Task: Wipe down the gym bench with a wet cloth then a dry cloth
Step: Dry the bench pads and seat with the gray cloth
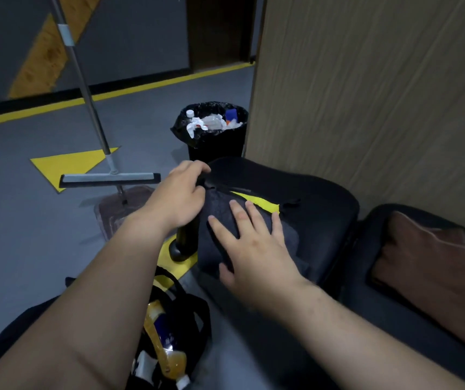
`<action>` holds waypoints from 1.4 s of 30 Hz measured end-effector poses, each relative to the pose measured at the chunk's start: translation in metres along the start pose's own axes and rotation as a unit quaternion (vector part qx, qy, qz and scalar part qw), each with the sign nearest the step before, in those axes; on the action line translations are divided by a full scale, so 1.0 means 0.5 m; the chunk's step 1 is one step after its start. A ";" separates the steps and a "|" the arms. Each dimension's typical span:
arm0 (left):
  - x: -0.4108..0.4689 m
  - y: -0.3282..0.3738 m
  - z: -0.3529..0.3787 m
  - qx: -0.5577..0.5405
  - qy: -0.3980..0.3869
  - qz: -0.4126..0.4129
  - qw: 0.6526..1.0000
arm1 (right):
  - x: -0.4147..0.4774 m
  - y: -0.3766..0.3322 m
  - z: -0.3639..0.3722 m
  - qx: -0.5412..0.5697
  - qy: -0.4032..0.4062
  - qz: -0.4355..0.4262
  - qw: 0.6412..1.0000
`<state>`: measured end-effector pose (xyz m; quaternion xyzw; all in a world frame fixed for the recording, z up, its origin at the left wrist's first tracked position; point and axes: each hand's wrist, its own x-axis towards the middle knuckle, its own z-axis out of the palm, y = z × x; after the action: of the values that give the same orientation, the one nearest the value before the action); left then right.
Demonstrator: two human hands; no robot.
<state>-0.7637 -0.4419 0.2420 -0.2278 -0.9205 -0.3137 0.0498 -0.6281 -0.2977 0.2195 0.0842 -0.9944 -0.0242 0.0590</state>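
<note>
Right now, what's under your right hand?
A dark grey cloth lies under the flat right hand, spread on the black bench pad. The left hand pinches the cloth's far edge with its fingers. The pad beneath the cloth is covered, so its surface there cannot be seen.

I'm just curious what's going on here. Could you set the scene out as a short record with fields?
bench: black padded bench beside a wooden panel
left: left hand grips the edge of the dark grey cloth
right: right hand lies flat on that cloth, fingers straight
spare: brown cloth lies on the next pad
floor: bin, squeegee
</note>
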 end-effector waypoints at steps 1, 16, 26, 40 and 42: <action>0.001 0.007 0.007 0.000 -0.005 0.007 1.000 | -0.022 -0.006 0.007 -0.001 0.012 0.025 1.000; 0.014 0.083 0.075 0.012 -0.018 0.068 0.997 | -0.084 0.007 -0.016 0.226 0.034 0.319 0.920; 0.035 0.077 0.076 -0.008 0.023 0.025 0.999 | 0.068 0.207 -0.045 0.239 -0.021 0.398 0.886; 0.052 0.055 0.072 -0.008 0.025 -0.002 1.000 | 0.150 0.242 -0.041 0.131 -0.068 0.050 0.988; 0.052 0.057 0.075 0.002 0.013 0.002 1.000 | 0.145 0.203 -0.036 0.127 -0.066 0.020 0.990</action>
<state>-0.7722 -0.3893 0.2341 -0.2258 -0.9199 -0.3143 0.0631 -0.7134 -0.2107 0.2516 0.0691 -0.9927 0.0975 -0.0175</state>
